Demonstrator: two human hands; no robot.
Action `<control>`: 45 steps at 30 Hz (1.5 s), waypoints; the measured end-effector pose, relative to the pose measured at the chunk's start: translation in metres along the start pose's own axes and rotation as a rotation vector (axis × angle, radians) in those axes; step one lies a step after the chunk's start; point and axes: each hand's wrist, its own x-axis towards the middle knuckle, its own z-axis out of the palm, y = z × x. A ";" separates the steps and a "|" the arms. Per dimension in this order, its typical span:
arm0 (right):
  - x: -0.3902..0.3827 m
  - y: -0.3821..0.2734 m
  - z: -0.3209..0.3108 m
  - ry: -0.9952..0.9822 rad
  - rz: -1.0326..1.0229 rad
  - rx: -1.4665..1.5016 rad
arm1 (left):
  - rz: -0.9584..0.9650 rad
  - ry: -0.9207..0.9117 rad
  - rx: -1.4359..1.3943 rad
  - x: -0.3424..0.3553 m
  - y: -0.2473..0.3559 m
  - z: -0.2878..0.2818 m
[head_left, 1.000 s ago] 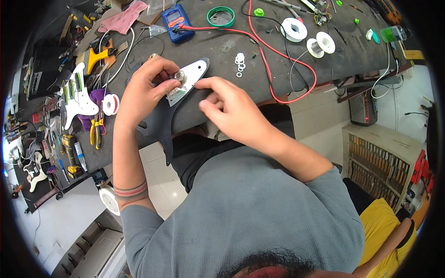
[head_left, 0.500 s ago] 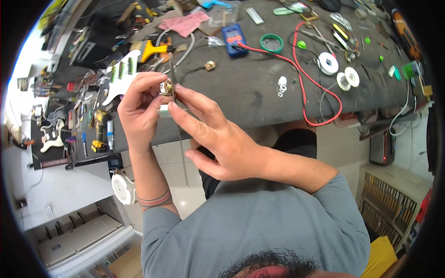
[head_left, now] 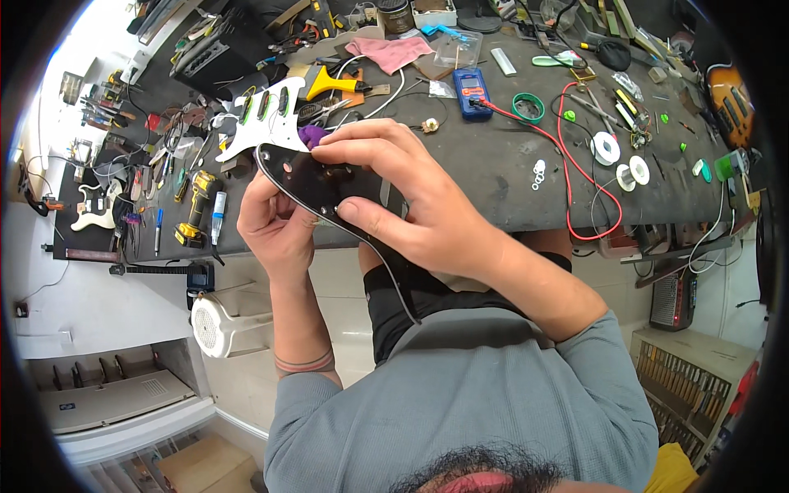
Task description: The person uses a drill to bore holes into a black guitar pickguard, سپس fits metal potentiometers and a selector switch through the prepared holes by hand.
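Now both hands pinching black pickguard [head_left: 316, 185]: left hand [head_left: 275, 226] beneath, right hand [head_left: 403, 197] atop; long axis upper-left to lower-right.

Glossy black plastic pickguard plate [head_left: 316, 185] with smooth sheen, small metal fittings showing. At eleven o'clock of it, glossy white plastic pickguard [head_left: 265, 115]. Matt, scuffed dark bench top [head_left: 493, 177]. Soft pink cloth [head_left: 396, 51] at twelve o'clock (creased, dull).
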 end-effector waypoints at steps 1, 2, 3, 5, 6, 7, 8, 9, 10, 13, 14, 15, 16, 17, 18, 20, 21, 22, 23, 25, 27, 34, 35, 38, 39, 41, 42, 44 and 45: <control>0.002 0.002 0.002 -0.020 0.024 0.061 | 0.006 -0.002 0.023 -0.002 -0.001 -0.007; 0.003 0.004 0.005 -0.023 0.026 0.062 | 0.012 -0.004 0.047 -0.004 -0.001 -0.015; 0.002 0.005 0.009 -0.020 0.039 0.103 | 0.037 -0.014 0.061 -0.004 -0.002 -0.022; 0.003 0.007 0.015 -0.019 0.056 0.147 | -0.024 -0.032 0.071 -0.009 0.002 -0.038; 0.003 0.007 0.017 -0.023 0.052 0.114 | -0.082 -0.053 0.080 -0.011 0.003 -0.042; 0.003 0.006 0.021 -0.028 0.043 0.082 | -0.080 -0.013 -0.013 -0.012 0.005 -0.041; 0.003 0.005 0.024 -0.031 0.042 0.087 | -0.080 -0.009 -0.009 -0.013 0.007 -0.040; 0.003 0.003 0.027 -0.044 0.040 0.085 | -0.066 0.013 0.034 -0.014 0.009 -0.040; 0.003 0.003 0.029 -0.055 0.044 0.081 | -0.057 0.035 0.074 -0.015 0.010 -0.039; 0.003 0.005 0.034 -0.070 0.049 0.114 | -0.043 0.018 0.157 -0.018 0.016 -0.046; 0.003 0.003 0.035 -0.070 0.052 0.119 | -0.049 0.009 0.185 -0.019 0.017 -0.049; 0.003 0.001 0.036 -0.088 0.069 0.127 | -0.053 0.010 0.188 -0.020 0.019 -0.051; 0.003 -0.001 0.037 -0.107 0.085 0.136 | -0.044 0.023 0.182 -0.021 0.020 -0.051; 0.003 0.000 0.039 -0.108 0.087 0.140 | -0.035 0.035 0.176 -0.022 0.022 -0.052; 0.002 0.000 0.040 -0.112 0.087 0.149 | -0.038 0.036 0.179 -0.023 0.023 -0.051; 0.002 0.001 0.042 -0.118 0.087 0.162 | -0.044 0.078 0.157 -0.025 0.025 -0.049; 0.002 0.000 0.043 -0.135 0.101 0.174 | -0.045 0.079 0.160 -0.027 0.025 -0.050; 0.001 -0.001 0.043 -0.151 0.116 0.182 | -0.046 0.089 0.170 -0.029 0.025 -0.050; 0.001 -0.001 0.044 -0.151 0.118 0.183 | -0.046 0.098 0.180 -0.030 0.024 -0.050; 0.001 -0.001 0.045 -0.163 0.122 0.199 | -0.010 0.075 0.223 -0.031 0.025 -0.054; 0.002 -0.002 0.044 -0.179 0.128 0.205 | 0.026 0.053 0.267 -0.031 0.026 -0.053; 0.001 -0.007 0.037 -0.179 0.143 0.187 | 0.099 0.086 0.338 -0.030 0.030 -0.041; 0.001 -0.008 0.035 -0.172 0.149 0.171 | 0.083 0.095 0.331 -0.030 0.027 -0.039; -0.001 -0.009 0.024 -0.129 0.110 0.093 | 0.019 0.116 0.475 -0.031 0.030 -0.030; -0.002 -0.012 0.021 -0.085 0.086 0.116 | 0.012 0.130 0.477 -0.032 0.026 -0.028; -0.003 -0.015 0.014 -0.032 0.042 0.077 | 0.042 0.014 0.460 -0.015 0.029 -0.009; -0.004 -0.018 0.007 -0.018 0.056 0.034 | 0.062 -0.062 0.434 -0.005 0.032 0.003; -0.006 -0.025 -0.007 0.025 -0.006 0.017 | 0.030 -0.149 0.347 0.008 0.036 0.025; -0.009 -0.027 -0.017 0.021 -0.033 -0.051 | 0.035 -0.213 0.345 0.015 0.036 0.037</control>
